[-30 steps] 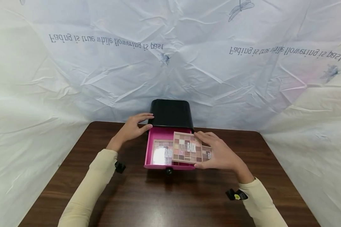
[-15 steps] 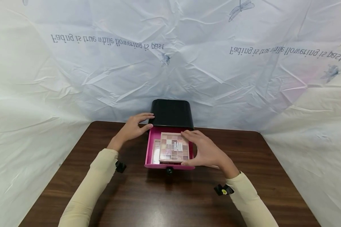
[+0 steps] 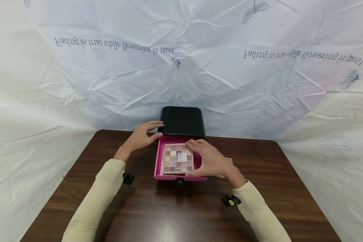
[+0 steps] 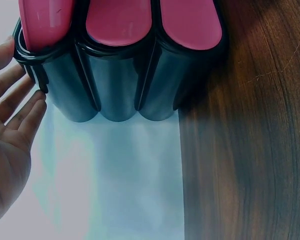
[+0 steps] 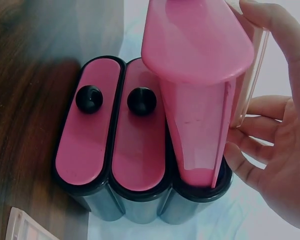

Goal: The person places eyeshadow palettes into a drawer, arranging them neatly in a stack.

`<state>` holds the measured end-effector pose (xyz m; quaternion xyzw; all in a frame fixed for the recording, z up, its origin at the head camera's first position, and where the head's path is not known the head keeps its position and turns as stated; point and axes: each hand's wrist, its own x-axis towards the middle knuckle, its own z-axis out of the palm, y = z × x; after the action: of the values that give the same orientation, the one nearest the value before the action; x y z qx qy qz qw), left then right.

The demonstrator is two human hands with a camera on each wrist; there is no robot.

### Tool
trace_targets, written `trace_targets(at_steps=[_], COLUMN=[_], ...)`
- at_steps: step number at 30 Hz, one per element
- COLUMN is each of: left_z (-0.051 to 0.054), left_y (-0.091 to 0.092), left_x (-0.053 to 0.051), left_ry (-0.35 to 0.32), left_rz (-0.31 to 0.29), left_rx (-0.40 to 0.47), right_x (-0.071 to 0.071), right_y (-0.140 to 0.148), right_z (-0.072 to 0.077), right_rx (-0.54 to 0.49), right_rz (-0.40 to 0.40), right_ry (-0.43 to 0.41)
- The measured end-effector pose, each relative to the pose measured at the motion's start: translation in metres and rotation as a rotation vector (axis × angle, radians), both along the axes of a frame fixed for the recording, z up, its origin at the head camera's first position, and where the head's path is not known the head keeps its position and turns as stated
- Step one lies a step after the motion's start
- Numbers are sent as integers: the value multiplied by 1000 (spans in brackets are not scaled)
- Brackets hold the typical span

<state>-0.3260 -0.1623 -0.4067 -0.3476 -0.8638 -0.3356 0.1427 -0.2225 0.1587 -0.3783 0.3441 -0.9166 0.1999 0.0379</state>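
Observation:
A black cabinet (image 3: pixel 182 121) with three pink drawers stands at the table's back, its top drawer (image 3: pixel 158 164) pulled out. My right hand (image 3: pixel 210 158) pinches an eyeshadow palette (image 3: pixel 177 158) marked "BACK" by its right side, thumb at the near edge and fingers at the far one. The palette lies flat over the drawer; what is beneath it is hidden. In the right wrist view, the palette's clear edge (image 5: pixel 255 75) shows behind the drawer front. My left hand (image 3: pixel 142 135) rests against the cabinet's left side with fairly straight fingers (image 4: pixel 27 112).
Another palette (image 3: pixel 230 160) lies on the brown wooden table (image 3: pixel 175 215) to the right of the drawer, mostly hidden by my right hand and wrist. Two lower drawers (image 5: pixel 87 140) are closed, with round black knobs. A white printed sheet (image 3: pixel 181 84) hangs behind the table.
My right hand has carried the eyeshadow palette leftward and down into the drawer area, covering the palette seen there before. The left hand has stayed against the cabinet.

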Motion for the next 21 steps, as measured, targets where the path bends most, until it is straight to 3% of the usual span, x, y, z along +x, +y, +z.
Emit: trace_targets(at_steps=[21], left_z=[1], left_y=[0], left_x=[1], left_ry=[-2], left_rz=[7], left_rx=[-8], right_x=[-1], right_y=[-5], right_z=[-2], right_rx=[43], right_rz=[20], right_ry=[-34])
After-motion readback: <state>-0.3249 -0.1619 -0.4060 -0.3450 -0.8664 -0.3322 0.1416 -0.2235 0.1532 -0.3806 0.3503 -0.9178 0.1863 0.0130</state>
